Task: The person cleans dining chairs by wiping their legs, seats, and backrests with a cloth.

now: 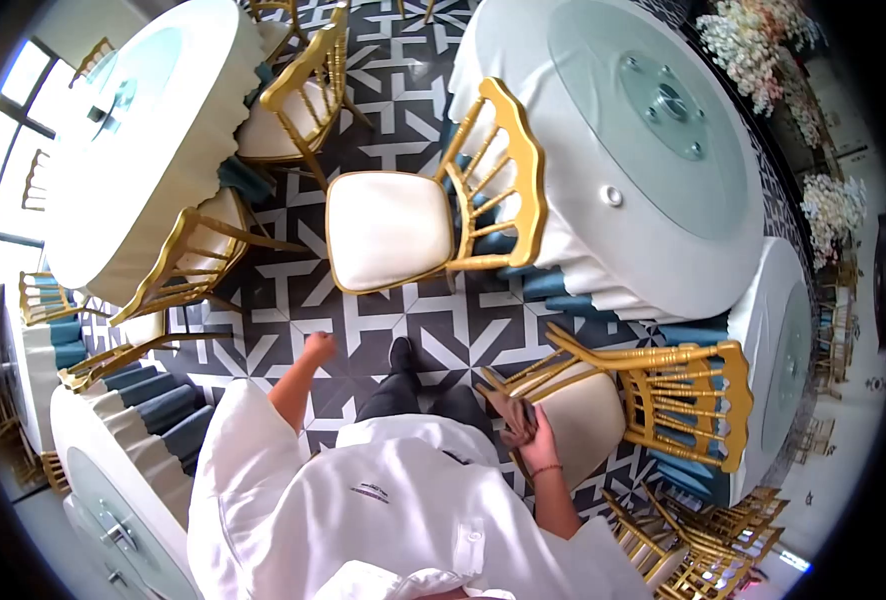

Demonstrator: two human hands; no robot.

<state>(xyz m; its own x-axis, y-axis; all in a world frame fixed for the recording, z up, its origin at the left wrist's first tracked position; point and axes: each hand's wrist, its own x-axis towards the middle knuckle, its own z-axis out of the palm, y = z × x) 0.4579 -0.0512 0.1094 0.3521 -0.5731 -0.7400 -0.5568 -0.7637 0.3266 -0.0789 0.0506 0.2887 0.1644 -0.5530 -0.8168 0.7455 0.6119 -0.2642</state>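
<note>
My left hand hangs over the patterned floor, fingers curled in, with nothing visible in it. It is apart from the nearest chair, which has a cream seat and a gold spindle back. In my right hand is a folded brown cloth, gripped at one end. This hand, with a beaded bracelet at the wrist, is above another gold chair, beside its cream seat. A small dark patch shows near my right fingers; I cannot tell what it is.
A round table with a white tablecloth and a glass turntable stands ahead right. A small white round item lies on it. Another white-clothed table is ahead left, with gold chairs around it. Stacked chairs stand behind right.
</note>
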